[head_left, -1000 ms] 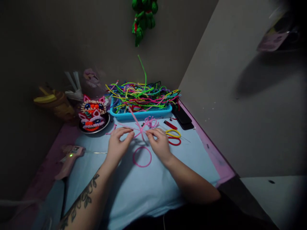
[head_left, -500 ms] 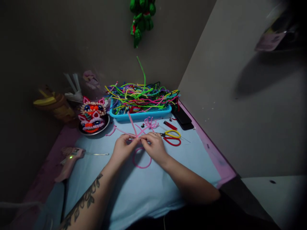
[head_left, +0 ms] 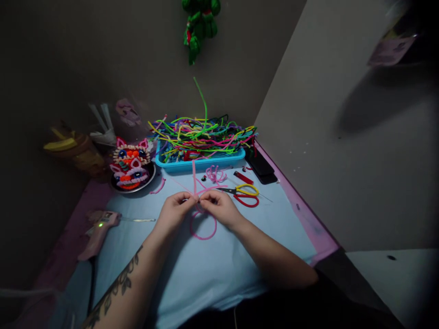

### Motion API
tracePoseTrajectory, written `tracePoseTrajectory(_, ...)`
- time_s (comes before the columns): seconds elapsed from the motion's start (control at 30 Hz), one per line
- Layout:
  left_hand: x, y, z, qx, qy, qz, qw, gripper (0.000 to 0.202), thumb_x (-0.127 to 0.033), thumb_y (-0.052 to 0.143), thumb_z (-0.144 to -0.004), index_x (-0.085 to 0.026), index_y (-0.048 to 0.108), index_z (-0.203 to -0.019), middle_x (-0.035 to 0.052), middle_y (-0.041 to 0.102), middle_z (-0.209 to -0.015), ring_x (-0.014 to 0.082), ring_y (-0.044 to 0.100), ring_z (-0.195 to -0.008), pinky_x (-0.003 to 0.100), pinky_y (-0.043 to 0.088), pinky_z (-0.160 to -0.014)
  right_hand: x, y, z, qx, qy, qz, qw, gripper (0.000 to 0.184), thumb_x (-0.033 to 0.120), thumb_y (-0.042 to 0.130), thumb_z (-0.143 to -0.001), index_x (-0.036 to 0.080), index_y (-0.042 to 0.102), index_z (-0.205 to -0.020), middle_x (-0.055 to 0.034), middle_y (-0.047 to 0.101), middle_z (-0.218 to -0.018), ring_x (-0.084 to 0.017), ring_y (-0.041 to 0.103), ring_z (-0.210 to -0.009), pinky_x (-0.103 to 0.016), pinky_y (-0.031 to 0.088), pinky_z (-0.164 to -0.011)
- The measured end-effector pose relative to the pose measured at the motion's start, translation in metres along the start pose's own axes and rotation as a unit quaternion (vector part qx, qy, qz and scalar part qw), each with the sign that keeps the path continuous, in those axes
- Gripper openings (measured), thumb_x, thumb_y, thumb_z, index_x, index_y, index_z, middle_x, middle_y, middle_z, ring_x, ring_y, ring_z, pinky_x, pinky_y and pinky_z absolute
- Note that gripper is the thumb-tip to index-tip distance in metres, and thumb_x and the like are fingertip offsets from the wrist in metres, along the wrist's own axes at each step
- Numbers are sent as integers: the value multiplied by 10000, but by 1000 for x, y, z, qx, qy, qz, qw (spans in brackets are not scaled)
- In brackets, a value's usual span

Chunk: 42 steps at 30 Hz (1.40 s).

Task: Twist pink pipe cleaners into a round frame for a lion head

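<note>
My left hand [head_left: 178, 208] and my right hand [head_left: 219, 208] meet over the blue cloth, fingertips nearly touching. Both are closed, pinching pink pipe cleaners [head_left: 195, 177] where the stems cross; one stem stands upright and others stick out to the sides. Just beneath my fingers a pink pipe-cleaner ring [head_left: 203, 238] lies on the cloth. Beyond my right hand is a bundle of looped pink pipe cleaners [head_left: 216, 174]. Scissors [head_left: 247, 195] with one yellow and one red handle lie right of that hand. The exact grip point is hidden by my fingers.
A blue tray [head_left: 202, 163] heaped with colourful pipe cleaners stands at the back. Left of it, a dark bowl [head_left: 151, 182] holds two pipe-cleaner animal heads. A pink glue gun [head_left: 99, 233] lies at left. A red lighter [head_left: 243, 177] and black phone [head_left: 261, 167] are at right.
The pink stems in my hands have shifted: the upright one stands straighter, and one now points right, toward the scissors. My hands stay close together over the ring.
</note>
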<state>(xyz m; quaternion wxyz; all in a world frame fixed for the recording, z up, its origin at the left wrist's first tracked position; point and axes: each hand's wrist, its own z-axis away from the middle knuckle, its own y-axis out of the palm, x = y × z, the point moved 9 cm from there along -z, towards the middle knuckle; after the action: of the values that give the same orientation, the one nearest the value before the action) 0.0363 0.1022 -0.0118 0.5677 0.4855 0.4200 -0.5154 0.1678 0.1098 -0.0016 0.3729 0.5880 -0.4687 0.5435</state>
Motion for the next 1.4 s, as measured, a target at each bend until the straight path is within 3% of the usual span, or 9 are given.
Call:
tracePoseTrajectory(0.3, 0, 5, 3, 13, -18, 20, 1000, 225, -368, 806, -617, -172, 697, -600, 16, 658, -617, 141, 539, -622, 275, 422, -673, -13, 6, -1, 52, 41, -110, 992, 238, 384, 736, -734, 163, 647, -739, 14, 618, -623, -110, 549, -568, -230, 423, -555)
tracePoseTrajectory(0.6, 4, 9, 5, 23, -53, 50, 997, 243, -374, 818, -575, -161, 700, -587, 20, 643, -595, 129, 528, -577, 260, 408, -617, -24, 10, 2, 54, 109, -211, 970, 275, 364, 825, -626, 161, 696, -758, 25, 625, -619, -89, 537, -534, -234, 437, -551)
tracePoseTrajectory(0.87, -2, 0, 1, 7, -30, 21, 999, 159, -293, 784, -570, -168, 688, -547, 8, 624, -549, 128, 513, -563, 267, 397, -623, -22, 11, -1, 68, 95, -195, 974, 272, 381, 828, -653, 155, 705, -740, 3, 671, -671, -107, 596, -599, -261, 472, -635)
tracePoseTrajectory(1.17, 1, -14, -4, -18, -40, 35, 998, 244, -324, 778, -571, -160, 621, -483, -20, 518, -481, 95, 411, -509, 242, 326, -542, -28, 3, -1, 64, 117, -211, 968, 337, 430, 857, -607, 153, 681, -684, 10, 650, -637, -98, 560, -589, -238, 431, -621)
tracePoseTrajectory(1.4, 3, -18, -7, -23, -68, 92, 993, 210, -301, 793, -537, -150, 648, -519, 15, 575, -556, 118, 480, -549, 250, 375, -538, -37, -3, -3, 50, 130, -245, 959, 394, 486, 871, -555, 175, 680, -705, 8, 657, -646, -113, 579, -611, -257, 447, -662)
